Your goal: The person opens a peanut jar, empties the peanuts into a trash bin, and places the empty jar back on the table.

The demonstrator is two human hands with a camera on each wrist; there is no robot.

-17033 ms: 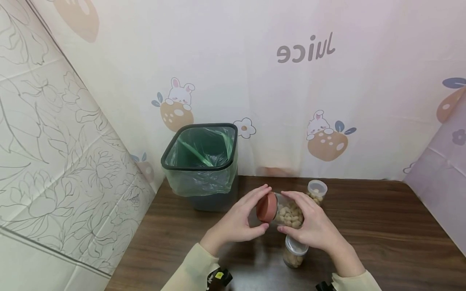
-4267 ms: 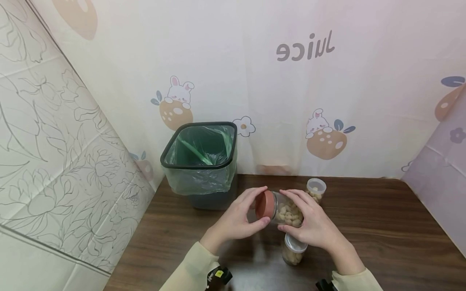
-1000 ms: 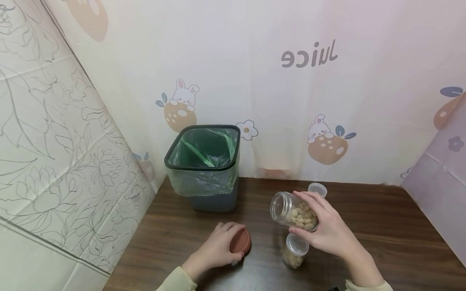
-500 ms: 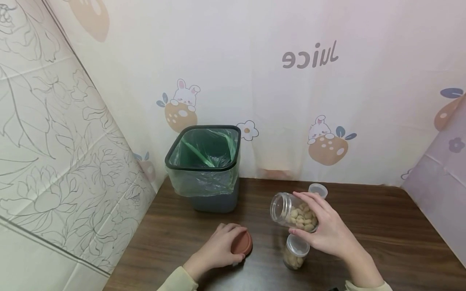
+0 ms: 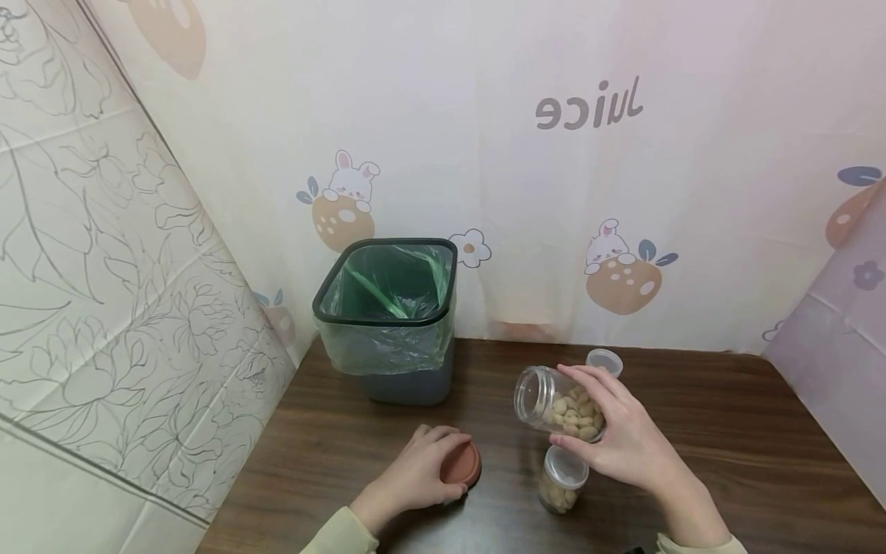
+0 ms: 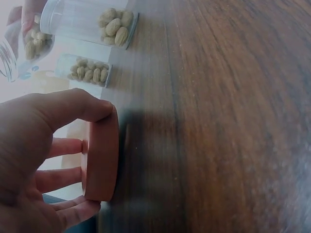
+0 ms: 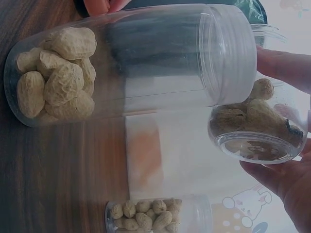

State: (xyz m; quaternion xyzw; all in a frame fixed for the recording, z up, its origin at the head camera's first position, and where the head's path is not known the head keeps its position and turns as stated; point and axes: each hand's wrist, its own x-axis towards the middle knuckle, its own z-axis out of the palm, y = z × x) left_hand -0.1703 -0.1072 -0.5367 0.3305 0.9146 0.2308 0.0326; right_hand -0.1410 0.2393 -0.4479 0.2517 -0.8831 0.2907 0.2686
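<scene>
The half-curled left hand (image 5: 418,472) pinches a round reddish-brown lid (image 5: 464,462) left of the clear cylindrical jar (image 5: 556,402) the right hand (image 5: 618,432) grips base-low, likely retaining peanuts (image 5: 578,415).

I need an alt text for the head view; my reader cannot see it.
A person's right hand holds an open jar of peanuts tilted above a brown table while the left hand grips a reddish lid. A second jar stands in front, a third jar is partly hidden behind the right hand, and a lined bin stands back left.

The lid (image 6: 100,162) is terracotta, the tabletop (image 5: 727,431) grained brown.
</scene>
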